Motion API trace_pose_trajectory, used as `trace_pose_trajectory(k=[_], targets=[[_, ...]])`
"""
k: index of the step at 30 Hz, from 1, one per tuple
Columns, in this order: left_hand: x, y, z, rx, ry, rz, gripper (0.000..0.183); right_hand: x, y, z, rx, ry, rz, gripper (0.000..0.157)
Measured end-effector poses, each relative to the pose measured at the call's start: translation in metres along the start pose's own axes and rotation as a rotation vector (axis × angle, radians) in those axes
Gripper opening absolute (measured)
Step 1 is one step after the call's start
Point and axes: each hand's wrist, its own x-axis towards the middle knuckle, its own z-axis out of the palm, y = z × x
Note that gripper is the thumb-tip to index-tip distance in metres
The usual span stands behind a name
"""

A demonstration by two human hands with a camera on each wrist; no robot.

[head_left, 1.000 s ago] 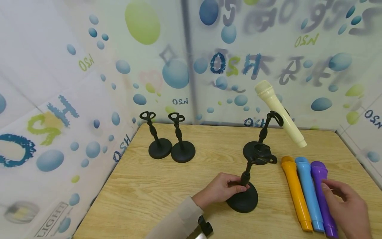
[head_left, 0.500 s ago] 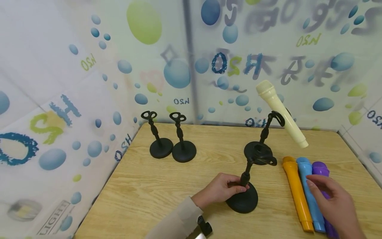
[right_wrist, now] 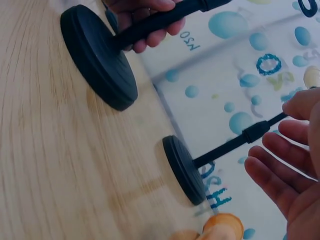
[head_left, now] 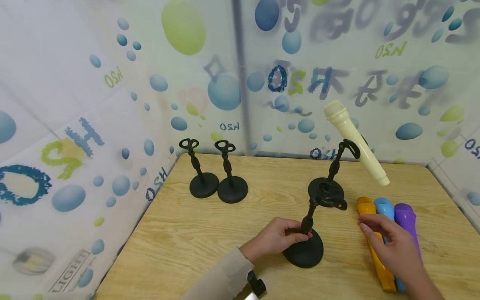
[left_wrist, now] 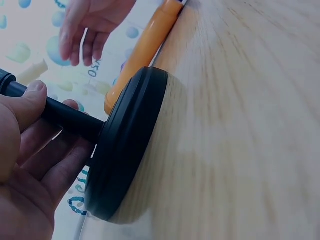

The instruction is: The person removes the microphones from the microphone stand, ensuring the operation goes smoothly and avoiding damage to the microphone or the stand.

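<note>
My left hand (head_left: 275, 237) grips the pole of a black microphone stand (head_left: 303, 253) just above its round base, which sits on the table. In the left wrist view, thumb and fingers wrap that pole (left_wrist: 67, 117). My right hand (head_left: 393, 246) hovers over an orange microphone (head_left: 384, 277) and a light blue one (head_left: 384, 208), its fingers loosely bent and holding nothing. A purple microphone (head_left: 406, 216) lies at the right of that row. Behind the held stand, another stand (head_left: 333, 168) carries a cream microphone (head_left: 358, 143), tilted in its clip.
Two more black stands (head_left: 204, 186) with unfilled ring clips are side by side at the table's back left. Patterned curtain walls (head_left: 225, 91) close off the back and sides of the wooden table (head_left: 180, 237).
My right hand has moved left, from the purple microphone across the blue one to the orange one. My left hand keeps its grip on the stand. The view has shifted slightly.
</note>
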Motion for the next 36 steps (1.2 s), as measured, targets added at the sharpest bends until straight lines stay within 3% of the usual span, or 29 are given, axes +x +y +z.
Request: trace_pose_trajectory(k=[5,20,28,36], targets=[[-0.002,0.0,-0.002,0.005,0.006,0.004,0.02,0.005,-0.007,0.011,0.024,-0.031,-0.016,0.027],[-0.006,0.0,-0.006,0.041,0.024,-0.009,0.019,0.02,-0.039,0.047,0.051,-0.139,-0.067,0.024],[-0.008,-0.001,-0.009,0.051,0.022,-0.01,0.019,0.025,-0.052,0.063,0.102,-0.167,-0.154,0.034],[-0.01,0.001,-0.011,0.037,0.026,-0.029,0.022,0.028,-0.062,0.073,0.2,-0.252,-0.095,0.034]])
